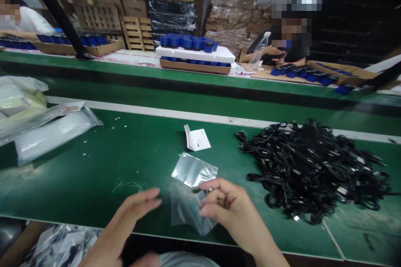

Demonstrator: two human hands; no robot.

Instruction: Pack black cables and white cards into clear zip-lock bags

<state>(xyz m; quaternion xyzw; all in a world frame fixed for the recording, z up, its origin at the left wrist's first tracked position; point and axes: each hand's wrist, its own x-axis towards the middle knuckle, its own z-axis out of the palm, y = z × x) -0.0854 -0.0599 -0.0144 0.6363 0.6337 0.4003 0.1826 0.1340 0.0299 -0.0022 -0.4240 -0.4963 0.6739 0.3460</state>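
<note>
Near the table's front edge, my right hand [221,202] pinches the side of a clear plastic bag [184,210], which looks blurred. My left hand [134,212] is to the left of the bag, fingers apart from the thumb, holding nothing. Just beyond the clear bag lies a silvery bag [192,171], close to my right fingertips. Behind it stands a small folded white leaflet [199,139], partly open. A large heap of coiled black cables [313,171] lies on the green table to the right of my right hand.
White and clear plastic packages [59,133] lie on the left of the green table [140,133]. Below its front edge are many silvery packets [62,244]. Across a raised green ledge are blue cylindrical parts [188,43] on a white tray, a plastic bottle [259,52] and two people.
</note>
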